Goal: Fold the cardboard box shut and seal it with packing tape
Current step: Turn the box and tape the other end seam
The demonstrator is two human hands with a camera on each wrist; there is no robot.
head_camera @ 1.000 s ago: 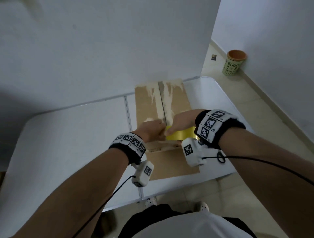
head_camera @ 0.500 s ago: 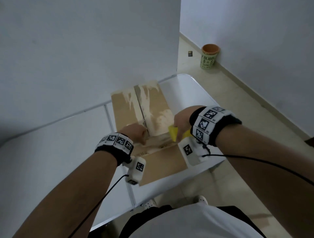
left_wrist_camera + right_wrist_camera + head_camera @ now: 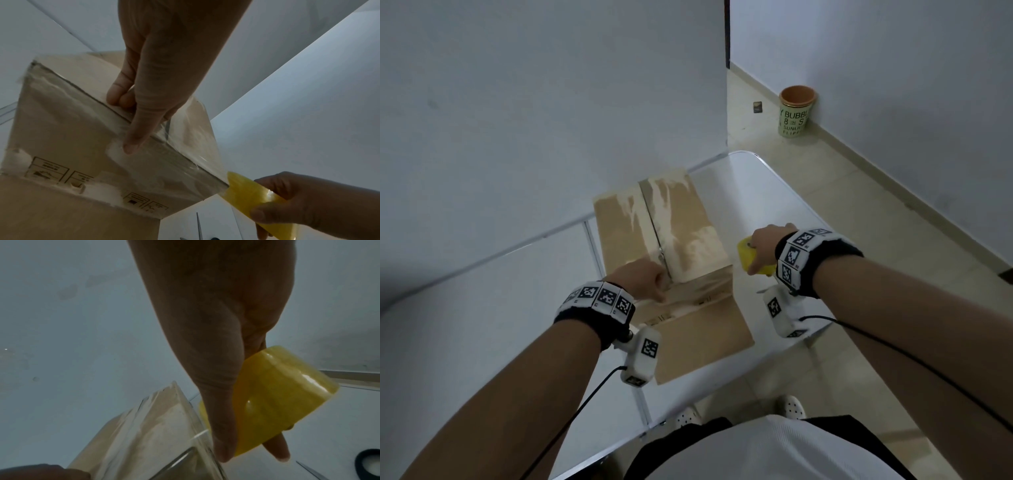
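So the white folding table (image 3: 482,308) carries everything, pushed up against a white wall (image 3: 534,102), and the cardboard box (image 3: 681,222) sits toward the table's far right part with its far end near the wall edge. Top flaps are folded down and meet in a seam running away from the person, with pale torn patches where the paper surface is ripped. One bottom flap (image 3: 705,342) lies flat on the table, sticking out toward the near edge. Left hand (image 3: 643,279) is on the near top edge of the box, right at the seam, fingers curled under and the thumb (image 3: 133,142) pressing clear tape down onto the near side panel. A strip of clear packing tape (image 3: 185,154) stretches from there along the near top edge to the yellowish tape roll (image 3: 751,258), which sits just off the box's near right corner. Right hand (image 3: 765,245) grips that roll, thumb over the outside and fingers wrapped under it. Scissors (image 3: 370,465) lie on the table near the right hand, only partly visible. Off the table, a green cup-shaped bin (image 3: 796,111) stands on the floor by the far wall.
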